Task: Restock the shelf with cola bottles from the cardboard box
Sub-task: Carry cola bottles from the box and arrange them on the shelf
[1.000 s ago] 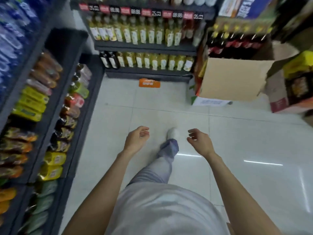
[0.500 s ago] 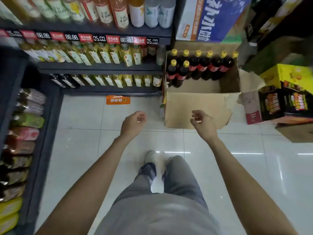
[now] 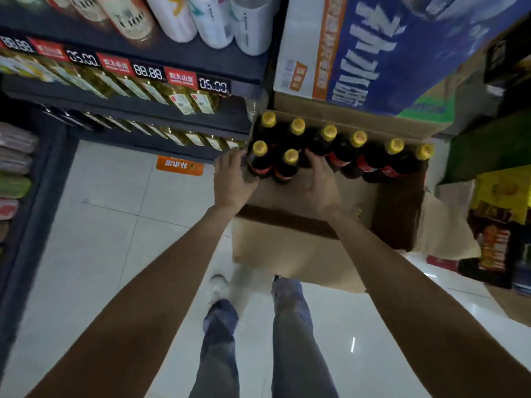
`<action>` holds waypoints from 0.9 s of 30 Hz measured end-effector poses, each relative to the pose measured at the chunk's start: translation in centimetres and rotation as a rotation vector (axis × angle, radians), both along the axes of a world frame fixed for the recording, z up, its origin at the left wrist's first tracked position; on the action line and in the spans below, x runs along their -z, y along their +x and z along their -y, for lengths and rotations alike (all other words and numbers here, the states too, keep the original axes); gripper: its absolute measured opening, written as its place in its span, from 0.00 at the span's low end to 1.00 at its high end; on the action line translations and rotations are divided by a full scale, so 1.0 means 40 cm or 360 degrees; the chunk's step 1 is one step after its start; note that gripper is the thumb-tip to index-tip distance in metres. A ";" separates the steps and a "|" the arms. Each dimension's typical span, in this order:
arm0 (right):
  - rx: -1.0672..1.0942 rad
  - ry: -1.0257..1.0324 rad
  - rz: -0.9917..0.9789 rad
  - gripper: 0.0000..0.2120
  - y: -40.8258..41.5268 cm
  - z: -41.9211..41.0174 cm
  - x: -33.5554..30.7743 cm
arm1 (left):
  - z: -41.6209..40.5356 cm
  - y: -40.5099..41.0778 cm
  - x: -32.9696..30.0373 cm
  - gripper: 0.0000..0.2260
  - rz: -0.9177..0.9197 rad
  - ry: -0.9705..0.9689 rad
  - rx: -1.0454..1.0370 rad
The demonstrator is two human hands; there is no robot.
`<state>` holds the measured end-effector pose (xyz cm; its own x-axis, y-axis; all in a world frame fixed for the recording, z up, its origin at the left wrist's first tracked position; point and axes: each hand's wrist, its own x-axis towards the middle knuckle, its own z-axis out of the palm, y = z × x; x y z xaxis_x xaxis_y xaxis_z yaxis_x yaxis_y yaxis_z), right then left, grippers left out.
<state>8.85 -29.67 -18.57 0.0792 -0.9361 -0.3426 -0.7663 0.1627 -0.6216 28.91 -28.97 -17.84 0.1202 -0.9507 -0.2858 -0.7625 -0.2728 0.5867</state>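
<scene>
Shop aisle, head view: white tiled floor (image 3: 100,225), dark shelf (image 3: 172,107) of yellow drinks, open cardboard box (image 3: 287,254) beside it holding cola bottles (image 3: 344,156). The left hand (image 3: 232,179) and right hand (image 3: 319,179) curl round the two nearest bottles. Picking has begun; next comes a firm lift clear of the neighbours.

Glossy white tiled floor (image 3: 100,239) beneath dark shelving (image 3: 184,110) with red price tags (image 3: 181,77).
</scene>
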 end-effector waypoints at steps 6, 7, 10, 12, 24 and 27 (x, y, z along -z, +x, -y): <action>-0.0248 -0.0075 0.0007 0.41 0.013 0.048 0.098 | 0.062 -0.039 0.087 0.36 0.0157 -0.0103 0.0010; -0.0222 -0.0072 0.0003 0.41 0.018 0.046 0.107 | 0.064 -0.039 0.093 0.38 0.0207 -0.0107 0.0019; -0.0155 -0.0111 0.0041 0.34 0.037 0.040 0.118 | 0.072 -0.045 0.107 0.41 0.0352 -0.0090 0.0028; -0.0154 -0.0113 0.0081 0.30 0.047 0.036 0.116 | 0.078 -0.055 0.117 0.40 0.0442 -0.0090 -0.0003; 0.0123 -0.0372 0.0237 0.34 -0.029 -0.080 -0.130 | -0.052 -0.072 -0.067 0.30 0.0210 -0.0500 -0.0317; 0.0107 -0.0369 0.0341 0.35 -0.027 -0.105 -0.248 | -0.132 -0.041 -0.198 0.33 -0.0439 -0.0495 -0.0541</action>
